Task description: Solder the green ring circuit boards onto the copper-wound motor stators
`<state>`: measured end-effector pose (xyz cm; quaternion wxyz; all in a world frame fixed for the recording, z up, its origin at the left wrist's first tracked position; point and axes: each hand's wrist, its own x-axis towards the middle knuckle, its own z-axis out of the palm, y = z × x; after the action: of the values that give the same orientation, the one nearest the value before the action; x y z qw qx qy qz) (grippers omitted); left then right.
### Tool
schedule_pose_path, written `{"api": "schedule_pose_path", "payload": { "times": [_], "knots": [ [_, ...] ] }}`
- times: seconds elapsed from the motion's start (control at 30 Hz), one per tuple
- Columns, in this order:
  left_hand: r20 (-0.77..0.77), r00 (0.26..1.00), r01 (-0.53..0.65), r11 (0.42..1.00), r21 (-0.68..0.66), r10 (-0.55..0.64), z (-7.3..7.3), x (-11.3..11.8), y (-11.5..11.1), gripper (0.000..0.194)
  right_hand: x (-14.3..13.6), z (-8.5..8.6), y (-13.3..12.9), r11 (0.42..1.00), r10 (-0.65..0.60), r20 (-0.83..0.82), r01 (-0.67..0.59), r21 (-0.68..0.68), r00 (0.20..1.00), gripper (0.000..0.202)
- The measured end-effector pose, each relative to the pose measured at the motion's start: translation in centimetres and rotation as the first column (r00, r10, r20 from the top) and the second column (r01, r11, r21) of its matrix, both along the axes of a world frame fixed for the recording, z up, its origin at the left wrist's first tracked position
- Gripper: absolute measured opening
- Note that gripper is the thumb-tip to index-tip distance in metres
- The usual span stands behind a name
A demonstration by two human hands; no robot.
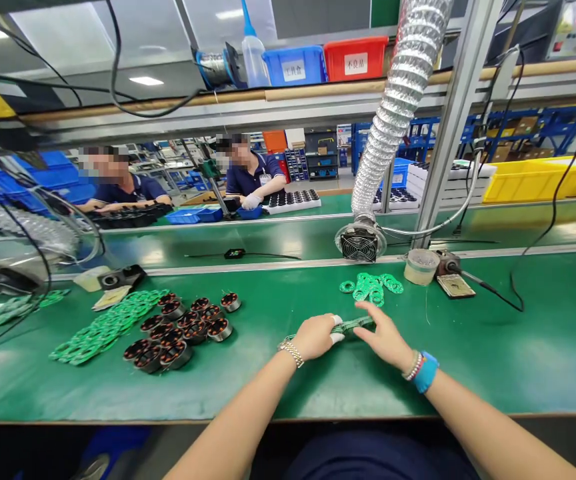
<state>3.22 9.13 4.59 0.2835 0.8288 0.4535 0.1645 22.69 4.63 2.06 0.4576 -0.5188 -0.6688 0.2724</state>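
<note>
My left hand, with white covers on its thumb and a fingertip, is closed on a thin bundle of green ring-shaped circuit boards held just above the bench. My right hand is at the right end of these boards, its thumb and fingers spread apart around that end. Whether it touches them I cannot tell. Just beyond the hands lies a loose pile of green ring circuit boards. To the left, several copper-wound motor stators stand in a group beside a long spread of more green boards.
A soldering iron rests in its stand at the right, by a round tub. A fan-ended foil duct hangs over the bench's back edge. A metal post rises behind. Two co-workers sit across the bench.
</note>
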Motion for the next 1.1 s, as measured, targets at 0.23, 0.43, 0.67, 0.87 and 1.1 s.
{"api": "schedule_pose_path", "payload": {
  "times": [0.23, 0.43, 0.67, 0.87, 1.1],
  "knots": [
    [-0.114, 0.989, -0.085, 0.995, 0.06, 0.092, -1.9, -3.8, -1.3, 0.055, -0.5, -2.4, 0.5, 0.993, 0.031, 0.077, -0.022, -0.114, 0.997, 0.026],
    [0.159, 0.947, -0.28, 0.96, -0.013, 0.279, -3.4, -4.5, -2.1, 0.044, -0.7, -2.3, 0.5, 0.997, 0.036, 0.129, -0.027, -0.073, 0.991, 0.035],
    [-0.279, 0.959, -0.012, 0.993, 0.118, 0.045, -0.1, -1.9, -1.3, 0.024, 1.5, -1.6, 0.4, 0.988, 0.153, 0.241, -0.15, -0.032, 0.958, 0.015],
    [-0.456, 0.889, 0.054, 0.983, 0.176, 0.033, -0.8, 2.5, -1.2, 0.026, 2.1, -1.9, 0.6, 0.992, 0.116, 0.306, -0.124, 0.005, 0.945, 0.015],
    [-0.463, 0.879, -0.02, 0.977, 0.21, 0.117, -1.9, 7.5, 1.1, 0.028, 5.1, -3.0, 3.1, 0.997, -0.072, 0.339, 0.063, 0.035, 0.938, 0.018]
  ]
}}
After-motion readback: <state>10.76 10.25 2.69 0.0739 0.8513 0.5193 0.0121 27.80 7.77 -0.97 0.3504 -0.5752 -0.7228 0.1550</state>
